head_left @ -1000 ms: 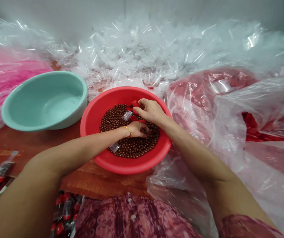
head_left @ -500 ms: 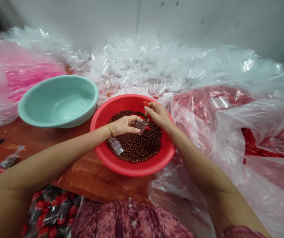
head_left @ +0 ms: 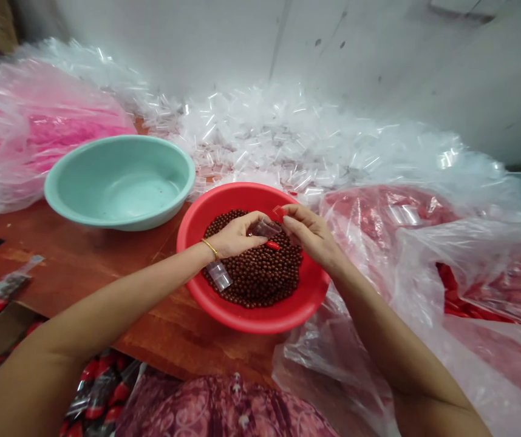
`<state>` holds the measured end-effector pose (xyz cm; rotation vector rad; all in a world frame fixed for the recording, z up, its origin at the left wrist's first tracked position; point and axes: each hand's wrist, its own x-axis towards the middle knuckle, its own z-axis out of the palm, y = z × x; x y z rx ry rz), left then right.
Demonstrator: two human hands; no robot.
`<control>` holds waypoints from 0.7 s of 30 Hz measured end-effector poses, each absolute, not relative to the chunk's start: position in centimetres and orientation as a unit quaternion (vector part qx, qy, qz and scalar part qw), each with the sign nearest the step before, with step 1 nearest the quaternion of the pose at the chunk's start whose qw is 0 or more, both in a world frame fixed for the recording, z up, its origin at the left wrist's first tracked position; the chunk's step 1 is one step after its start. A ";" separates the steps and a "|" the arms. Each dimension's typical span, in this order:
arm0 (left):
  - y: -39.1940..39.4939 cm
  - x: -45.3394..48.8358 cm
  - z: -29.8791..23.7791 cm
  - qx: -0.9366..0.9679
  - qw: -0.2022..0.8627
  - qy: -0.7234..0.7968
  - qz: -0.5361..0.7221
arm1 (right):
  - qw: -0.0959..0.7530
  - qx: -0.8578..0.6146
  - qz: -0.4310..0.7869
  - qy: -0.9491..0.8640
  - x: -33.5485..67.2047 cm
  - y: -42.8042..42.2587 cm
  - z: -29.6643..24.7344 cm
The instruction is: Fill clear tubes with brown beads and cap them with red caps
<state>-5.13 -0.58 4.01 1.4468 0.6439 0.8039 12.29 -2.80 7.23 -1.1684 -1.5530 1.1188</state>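
Over the red basin (head_left: 254, 320), my left hand (head_left: 237, 235) is closed on a small clear plastic box (head_left: 266, 228) with dark contents. My right hand (head_left: 310, 235), just to its right, pinches a small red cap (head_left: 279, 212) close to the box's end. Brown round beads (head_left: 260, 276) fill the bottom of the basin. On them lies another clear box (head_left: 219, 276), below my left wrist. A small red piece (head_left: 272, 245) shows just under my left fingertips; whether it is loose or held I cannot tell.
A pale green basin (head_left: 119, 221) stands at the left. Clear plastic boxes (head_left: 260, 127) are heaped along the wall. Plastic bags with red pieces (head_left: 388, 212) lie at the right, a bag with pink pieces (head_left: 69, 130) at far left. Filled red-capped boxes (head_left: 101, 388) sit below the table edge.
The red cap in my right hand has come down next to the clear box in my left hand. The box has tilted. The whole view has shifted slightly.
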 end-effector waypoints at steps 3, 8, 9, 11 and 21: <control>-0.7 -5.1 4.2 0.631 0.640 0.278 0.338 | 0.426 -0.459 0.439 -0.644 12.3 -3.0 7.3; -0.9 -5.4 4.3 0.596 0.704 0.248 0.297 | 0.367 -0.419 0.405 -0.725 12.9 -2.6 7.4; -0.9 -5.5 4.3 0.589 0.715 0.243 0.287 | 0.355 -0.412 0.399 -0.739 13.1 -2.5 7.4; -0.9 -5.6 4.4 0.577 0.731 0.241 0.272 | 0.343 -0.402 0.395 -0.751 13.4 -2.5 7.5; -1.2 -5.7 4.5 0.563 0.734 0.273 0.264 | 0.343 -0.466 0.512 -0.635 13.7 -3.4 7.4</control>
